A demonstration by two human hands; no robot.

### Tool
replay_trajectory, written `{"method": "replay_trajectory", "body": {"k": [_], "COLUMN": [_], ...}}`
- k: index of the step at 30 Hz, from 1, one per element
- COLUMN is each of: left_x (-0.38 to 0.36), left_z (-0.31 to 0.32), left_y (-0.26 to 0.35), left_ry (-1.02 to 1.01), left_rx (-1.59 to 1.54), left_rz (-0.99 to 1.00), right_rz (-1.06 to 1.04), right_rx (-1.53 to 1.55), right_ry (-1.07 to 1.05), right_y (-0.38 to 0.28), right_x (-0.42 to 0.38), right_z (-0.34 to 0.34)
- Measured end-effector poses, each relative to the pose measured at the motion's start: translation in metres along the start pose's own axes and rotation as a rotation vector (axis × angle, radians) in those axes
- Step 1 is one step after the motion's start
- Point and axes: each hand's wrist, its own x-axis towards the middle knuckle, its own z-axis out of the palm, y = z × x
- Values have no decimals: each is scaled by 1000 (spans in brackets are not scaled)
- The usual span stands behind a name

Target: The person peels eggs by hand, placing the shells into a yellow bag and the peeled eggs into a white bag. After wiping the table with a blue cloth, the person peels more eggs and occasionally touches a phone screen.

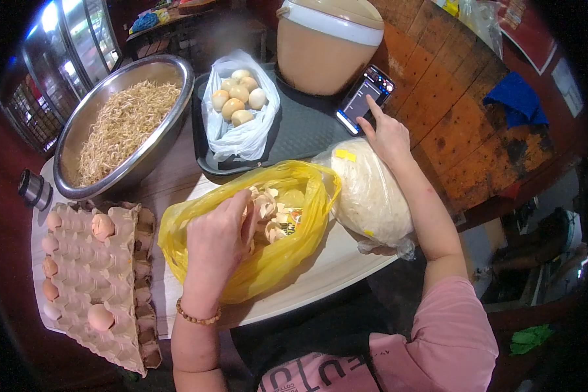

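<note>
My left hand (219, 228) reaches into the mouth of a yellow plastic bag (255, 277) with its fingers curled. What they hold, if anything, is hidden. Broken eggshells (268, 204) and a small printed wrapper (292, 222) lie inside the bag. Over a smartphone (361, 104) with a lit screen, my right hand (387, 136) has its index finger stretched onto the glass and the thumb apart, gripping nothing. Beneath my right wrist lies a clear plastic bag (372, 202) packed with something white. Peeled-looking eggs (238, 93) sit in a white plastic bag (242, 142) beyond the yellow one.
A cardboard egg tray (85, 281) with several eggs stands at the left. Behind it is a steel bowl (186, 88) of bean sprouts (121, 124). A dark tray (297, 130) carries the white bag and a beige lidded bucket (326, 52). A blue cloth (516, 99) lies at right.
</note>
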Motion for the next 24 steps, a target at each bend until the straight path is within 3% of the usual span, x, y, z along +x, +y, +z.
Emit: {"method": "replay_trajectory", "body": {"k": [24], "left_x": [0], "left_z": [0], "left_y": [2], "left_ry": [1], "left_rx": [14], "left_rz": [1], "right_rz": [-115], "right_rx": [90], "right_ry": [8], "right_y": [2], "right_x": [-2], "right_z": [2]}}
